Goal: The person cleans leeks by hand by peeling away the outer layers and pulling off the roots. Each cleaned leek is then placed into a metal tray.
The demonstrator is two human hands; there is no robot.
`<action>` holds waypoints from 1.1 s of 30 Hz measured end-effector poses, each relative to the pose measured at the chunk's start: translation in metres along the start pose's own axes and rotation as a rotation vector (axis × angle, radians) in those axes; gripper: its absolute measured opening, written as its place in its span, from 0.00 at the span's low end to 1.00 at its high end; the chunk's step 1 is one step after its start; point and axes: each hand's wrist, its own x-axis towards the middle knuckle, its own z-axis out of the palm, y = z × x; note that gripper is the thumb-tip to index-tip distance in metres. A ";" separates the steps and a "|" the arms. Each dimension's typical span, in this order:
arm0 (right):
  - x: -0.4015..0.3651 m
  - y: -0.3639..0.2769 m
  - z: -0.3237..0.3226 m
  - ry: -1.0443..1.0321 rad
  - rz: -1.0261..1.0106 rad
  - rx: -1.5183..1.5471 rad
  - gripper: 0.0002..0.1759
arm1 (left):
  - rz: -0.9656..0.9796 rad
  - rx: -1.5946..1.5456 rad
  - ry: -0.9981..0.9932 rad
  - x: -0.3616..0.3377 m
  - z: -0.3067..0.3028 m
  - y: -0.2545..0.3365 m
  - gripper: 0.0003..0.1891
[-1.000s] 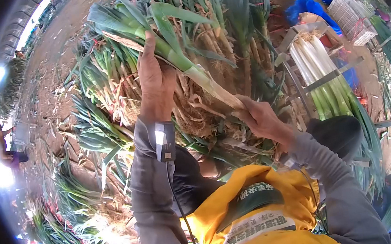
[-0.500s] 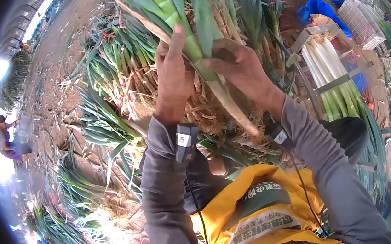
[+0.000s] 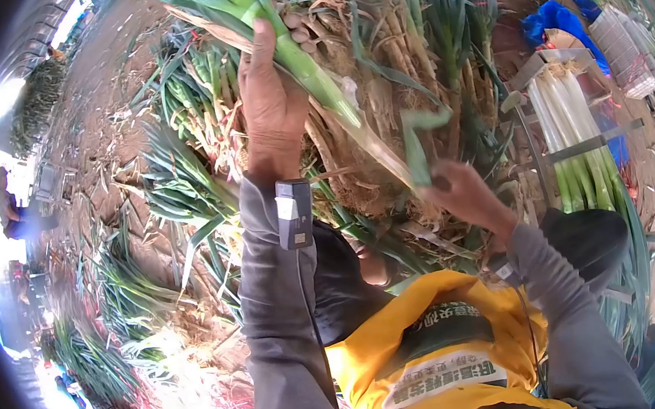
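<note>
A leek [image 3: 322, 88] slants across the upper middle, green leaves up to the left and its root end down to the right. My left hand [image 3: 273, 97] is wrapped round its upper shaft, thumb lying along the front. Lower right, my right hand [image 3: 468, 195] pinches a peeled green leaf [image 3: 416, 146] beside the leek's root end. That leaf's upper part is bent over and blurred by motion. Behind the leek stand bundles of unpeeled leeks [image 3: 398, 43] with dry, brownish outer leaves and roots.
On my right, peeled white leeks [image 3: 564, 117] lie in a metal rack [image 3: 591, 140], near a blue plastic bag [image 3: 553, 21] and a white crate [image 3: 626, 49]. More leek piles [image 3: 186, 168] cover the littered ground on the left. A person [image 3: 11, 204] is at far left.
My right hand has moved down and right from the leek's shaft to its root end, drawing a green leaf away. My left hand keeps its hold, slightly further left and up.
</note>
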 end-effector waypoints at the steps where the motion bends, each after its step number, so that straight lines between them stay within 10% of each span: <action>1: -0.016 0.043 0.010 -0.045 0.067 -0.202 0.14 | 0.008 0.077 0.088 -0.002 0.000 0.000 0.21; 4: -0.053 0.102 0.026 -0.454 0.280 -0.591 0.13 | 0.037 0.149 0.145 -0.006 -0.001 -0.002 0.19; 6: -0.055 0.092 0.025 -0.372 0.279 -0.652 0.14 | -0.003 0.181 0.229 -0.003 0.000 -0.002 0.19; 8: -0.012 0.038 0.013 0.333 -0.070 -0.314 0.17 | -0.044 0.129 0.227 -0.013 0.007 -0.006 0.19; 16: 0.102 -0.082 -0.005 0.373 -0.263 -0.035 0.16 | -0.080 0.071 0.133 -0.018 0.015 -0.027 0.16; 21: 0.098 -0.071 0.013 0.453 -0.711 -0.670 0.12 | -0.056 0.111 0.169 -0.009 0.002 -0.036 0.18; 33: 0.087 -0.057 -0.009 0.516 -0.652 -0.891 0.21 | -0.128 0.169 0.237 -0.002 -0.004 -0.048 0.13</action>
